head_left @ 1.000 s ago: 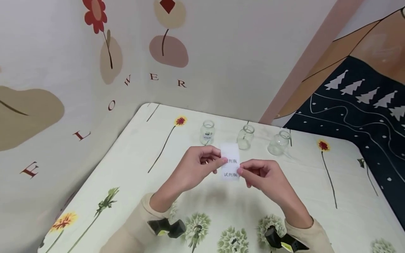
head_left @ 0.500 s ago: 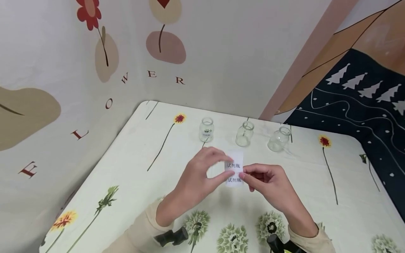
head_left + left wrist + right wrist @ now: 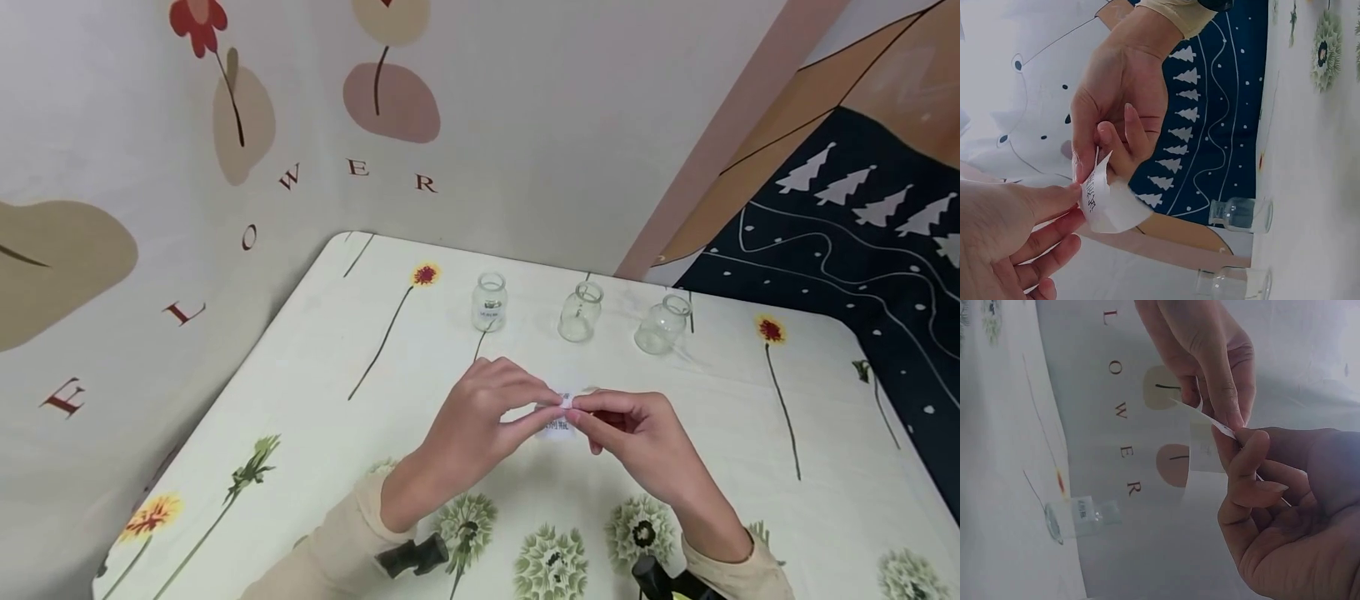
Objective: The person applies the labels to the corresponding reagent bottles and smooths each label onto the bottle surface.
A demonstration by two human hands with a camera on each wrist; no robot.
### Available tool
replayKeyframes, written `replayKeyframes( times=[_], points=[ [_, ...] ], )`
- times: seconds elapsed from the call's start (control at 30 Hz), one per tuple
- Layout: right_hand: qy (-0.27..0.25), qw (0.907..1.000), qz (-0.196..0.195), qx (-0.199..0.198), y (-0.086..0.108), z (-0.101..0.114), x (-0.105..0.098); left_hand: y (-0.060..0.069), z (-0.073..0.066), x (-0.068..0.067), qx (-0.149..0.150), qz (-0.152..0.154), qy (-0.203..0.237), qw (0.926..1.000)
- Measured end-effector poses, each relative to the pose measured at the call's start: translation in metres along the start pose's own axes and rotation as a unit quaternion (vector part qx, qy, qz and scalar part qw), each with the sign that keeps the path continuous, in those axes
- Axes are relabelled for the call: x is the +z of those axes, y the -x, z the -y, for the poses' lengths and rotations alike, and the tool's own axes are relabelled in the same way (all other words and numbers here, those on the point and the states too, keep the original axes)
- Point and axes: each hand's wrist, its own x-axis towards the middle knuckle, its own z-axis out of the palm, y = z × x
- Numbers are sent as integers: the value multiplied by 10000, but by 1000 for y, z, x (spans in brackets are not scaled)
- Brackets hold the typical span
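Both hands meet over the table at a small white label sheet [image 3: 557, 427] printed with dark characters. The left hand [image 3: 476, 429] pinches it between thumb and fingers from the left. From the right, the right hand [image 3: 637, 429] pinches its edge, fingertips almost touching the left ones. In the left wrist view the sheet [image 3: 1107, 206] bends and curls between the left hand [image 3: 1016, 231] and the right hand [image 3: 1122, 100]. The right wrist view shows the sheet [image 3: 1207, 447] between the left hand [image 3: 1210, 356] and the right hand [image 3: 1297, 512].
Behind the hands stand a glass jar with a label [image 3: 489, 304], a middle glass jar [image 3: 581, 313] and a right glass jar [image 3: 662, 325]. They are on the flower-patterned tablecloth [image 3: 315, 333], near its back edge, before a printed wall cloth [image 3: 540, 167].
The left hand's fingers have closed onto the sheet beside the right fingertips, after standing apart around it. The sheet's upper part now bends, and both hands are slightly lower than at first.
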Motion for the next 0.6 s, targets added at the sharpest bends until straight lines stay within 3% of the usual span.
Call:
replayKeyframes(
  times=[0.37, 0.6],
  points=[
    [-294, 9994, -165, 123, -1, -7, 3, -1, 3, 3, 158, 149, -175, 9996],
    [-443, 9983, -187, 323, 0, -11, 5, 0, 6, 8, 412, 179, -671, 9967]
  ],
)
